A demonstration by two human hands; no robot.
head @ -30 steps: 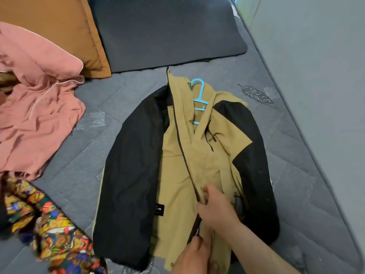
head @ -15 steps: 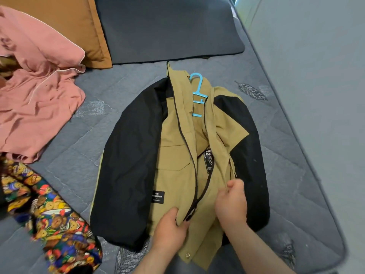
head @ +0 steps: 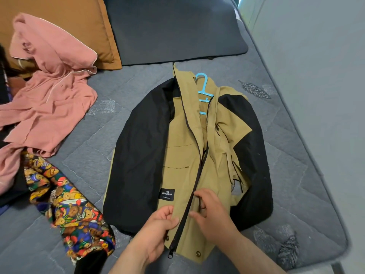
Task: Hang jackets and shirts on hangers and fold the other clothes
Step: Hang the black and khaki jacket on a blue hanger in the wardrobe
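Note:
A tan jacket with black sleeves (head: 177, 151) lies front-up on the grey mattress (head: 94, 147). A blue plastic hanger (head: 203, 89) sits inside its collar, hook pointing away from me. The black zipper runs down the middle, its slider at the hem. My left hand (head: 158, 230) pinches the left front panel beside the zipper near the hem. My right hand (head: 209, 212) rests on the right panel with fingers bent over the flap edge.
A pink garment (head: 49, 91) is heaped at the left, and a colourful bear-print garment (head: 65, 210) lies below it. A brown pillow (head: 59, 22) and a dark pillow (head: 173, 28) lie at the head of the bed. A grey wall (head: 316, 76) borders the right side.
The two front panels have been drawn together along the zipper, covering the inner label. Both hands shifted slightly toward the hem and the centre line.

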